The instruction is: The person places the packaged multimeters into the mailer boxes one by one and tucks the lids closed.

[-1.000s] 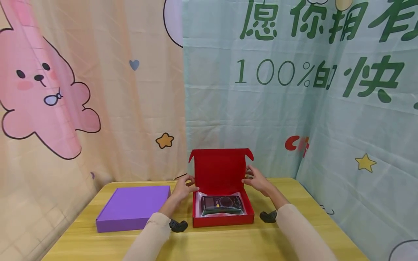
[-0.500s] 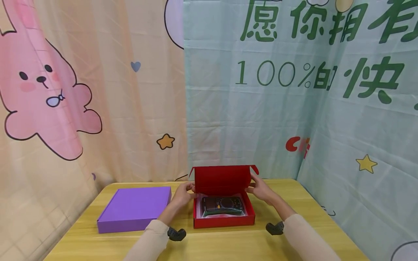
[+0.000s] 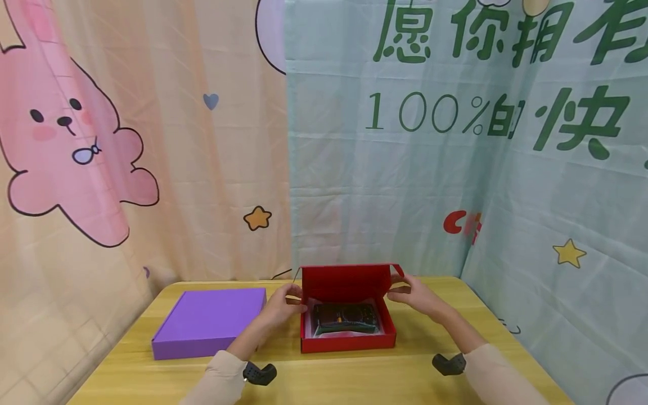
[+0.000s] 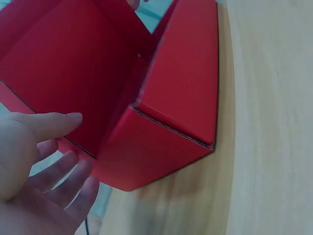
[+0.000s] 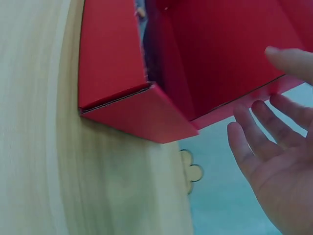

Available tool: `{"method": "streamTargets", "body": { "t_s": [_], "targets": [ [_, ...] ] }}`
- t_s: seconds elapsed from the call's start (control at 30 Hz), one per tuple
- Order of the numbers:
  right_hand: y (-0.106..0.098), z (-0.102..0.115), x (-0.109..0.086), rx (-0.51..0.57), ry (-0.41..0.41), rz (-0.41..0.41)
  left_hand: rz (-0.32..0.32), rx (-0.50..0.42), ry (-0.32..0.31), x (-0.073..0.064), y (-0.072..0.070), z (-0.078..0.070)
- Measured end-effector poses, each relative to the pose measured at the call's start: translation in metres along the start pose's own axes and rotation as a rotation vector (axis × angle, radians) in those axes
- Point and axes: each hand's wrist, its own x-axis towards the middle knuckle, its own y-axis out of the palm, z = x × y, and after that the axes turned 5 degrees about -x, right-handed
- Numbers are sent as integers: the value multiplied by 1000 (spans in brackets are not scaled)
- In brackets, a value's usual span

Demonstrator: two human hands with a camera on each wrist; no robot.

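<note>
A red cardboard box [image 3: 347,341] stands on the table, its lid [image 3: 346,283] raised and tilted forward. Inside lies a dark multimeter [image 3: 344,318] in a clear plastic bag, on pale wrapping. My left hand [image 3: 280,304] is at the lid's left side; in the left wrist view its thumb [image 4: 58,125] lies over the inner face, the fingers below the edge. On the other side, my right hand [image 3: 415,295] holds the lid's right edge in the same way, its thumb [image 5: 291,62] over the inner face. The multimeter is mostly hidden in both wrist views.
A closed flat purple box [image 3: 210,320] lies to the left on the wooden table [image 3: 324,377], close to the left forearm. Printed curtains [image 3: 354,169] hang right behind the table. Black cameras are strapped to both wrists.
The lid has come down from nearly upright to a forward tilt, shading the multimeter. My right hand has shifted slightly right and lower, my left slightly lower. Both forearms have spread outward.
</note>
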Motion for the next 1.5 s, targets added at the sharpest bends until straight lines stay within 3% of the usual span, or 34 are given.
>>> {"method": "streamTargets", "body": {
  "t_s": [0.1,0.33,0.53,0.77,1.03,1.5],
  "targets": [
    [-6,12,-4,-10,-23,5,52,-22,18,-7,-8,-17],
    [-11,32,-11,-86,-36,-17,98,-100,2,-18,-20,-54],
    [-9,39,-13,-108,-29,-45,116,-85,-24,-22,-21,-71],
    [-7,35,-20,-142,-49,-31,145,8,-27,-29,-19,-68],
    [-5,31,-24,-169,-68,-7,148,45,-20,-36,-20,-67],
    [4,23,-38,-144,-78,34,209,83,8,-47,-21,-58]
  ]
}}
